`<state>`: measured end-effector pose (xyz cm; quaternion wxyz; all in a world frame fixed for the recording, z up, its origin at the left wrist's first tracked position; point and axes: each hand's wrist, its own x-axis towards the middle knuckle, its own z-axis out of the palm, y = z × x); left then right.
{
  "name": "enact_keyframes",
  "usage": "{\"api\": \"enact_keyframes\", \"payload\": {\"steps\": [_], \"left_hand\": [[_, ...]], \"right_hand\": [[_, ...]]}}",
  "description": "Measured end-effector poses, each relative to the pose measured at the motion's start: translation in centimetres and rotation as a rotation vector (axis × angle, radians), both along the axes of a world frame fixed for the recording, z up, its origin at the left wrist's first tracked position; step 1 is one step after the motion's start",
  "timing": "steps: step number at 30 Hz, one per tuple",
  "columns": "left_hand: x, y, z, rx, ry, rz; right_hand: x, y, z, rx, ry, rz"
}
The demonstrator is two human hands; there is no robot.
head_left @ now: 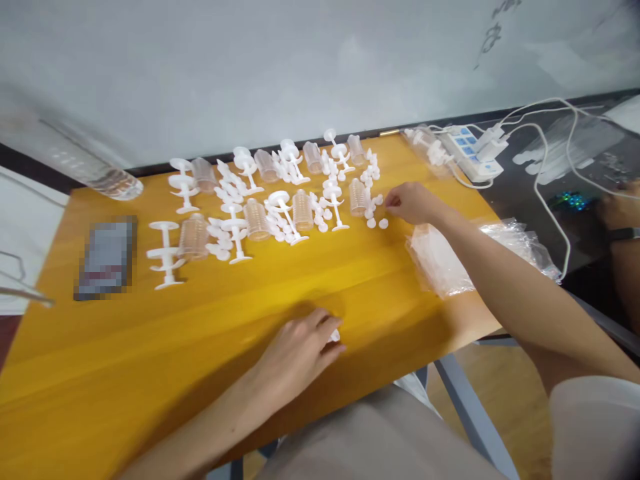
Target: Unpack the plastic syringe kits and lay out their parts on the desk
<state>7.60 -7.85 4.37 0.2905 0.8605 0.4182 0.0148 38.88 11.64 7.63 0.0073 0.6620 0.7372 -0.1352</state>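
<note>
My left hand (311, 341) is low over the front of the table, its fingers closed around a small white plastic piece (334, 335) that is mostly hidden. Farther back on the right, my right hand (411, 203) has its fingertips pinched together beside small white nozzle-like pieces (383, 223); whether anything is between them is hidden. To its left, two rows of parts lie on the table: white plungers with round discs (336, 200), clear ribbed plastic cylinders (302, 210) and clusters of small white pieces (320, 215).
Clear plastic bags (440, 260) lie under my right forearm. A power strip (470, 155) with white cables sits at the back right. A clear bottle or cup (120, 185) and a blurred-out flat object (106, 257) are at left. Another person's arm (625, 253) shows at far right.
</note>
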Motion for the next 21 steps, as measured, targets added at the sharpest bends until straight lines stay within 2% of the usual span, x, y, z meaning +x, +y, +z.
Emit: {"api": "enact_keyframes", "payload": {"steps": [3, 5, 7, 9, 11, 13, 16, 18, 21], "left_hand": [[-0.3, -0.4, -1.9, 0.022, -0.155, 0.038], [-0.1, 1.1, -1.6, 0.035, -0.283, 0.099], [0.9, 3.9, -0.3, 0.036, -0.380, 0.182], [3.0, 7.9, 1.5, 0.060, -0.430, 0.241], [6.0, 12.3, 3.3, 0.195, -0.419, 0.217], [9.6, 16.4, 4.4, 0.330, -0.387, 0.124], [14.3, 20.6, 4.4, 0.409, -0.170, -0.021], [16.5, 21.8, 3.6, 0.437, -0.013, -0.039], [18.1, 22.1, 2.2, 0.451, 0.140, -0.055]], "right_hand": [[0.0, -2.2, 1.6, 0.068, 0.031, -0.009], [-0.2, -3.8, 2.6, 0.083, 0.008, 0.020], [-0.6, -4.7, 2.9, 0.034, -0.081, 0.065], [-1.0, -4.9, 2.6, -0.047, -0.202, 0.108], [-1.4, -4.2, 1.9, -0.086, -0.282, 0.120], [-1.4, -3.2, 1.2, -0.070, -0.302, 0.099], [-0.6, -1.5, 0.9, -0.042, -0.305, 0.042], [0.1, -0.5, 1.0, -0.053, -0.293, 0.009], [1.2, 0.8, 1.0, -0.071, -0.231, -0.009]]}}
